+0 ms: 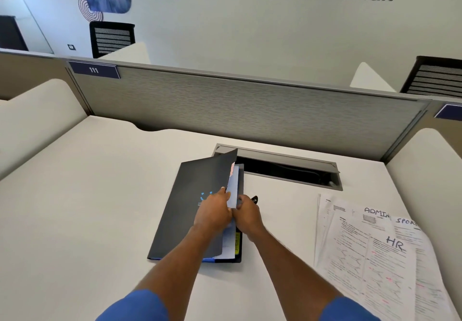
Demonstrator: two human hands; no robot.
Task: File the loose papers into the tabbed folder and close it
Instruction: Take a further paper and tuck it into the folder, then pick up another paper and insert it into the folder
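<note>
A dark tabbed folder (pixel 190 210) lies on the white desk (pixel 87 195), its front cover lifted a little along the right edge. My left hand (pixel 215 212) grips that cover edge, thumb on top. My right hand (pixel 246 214) is at the folder's right side, fingers on the pale blue and white sheets (pixel 233 190) inside; a small black object pokes out behind it. A pink tab and a yellow tab show at the folder's right edge. Loose printed papers (pixel 375 253) marked HR, ADMIN and SPORT lie fanned out at the right.
A recessed cable tray (pixel 287 168) with an open lid sits just behind the folder. A grey partition (pixel 237 105) closes the desk's far side, with cream side panels left and right. Black chairs stand beyond it.
</note>
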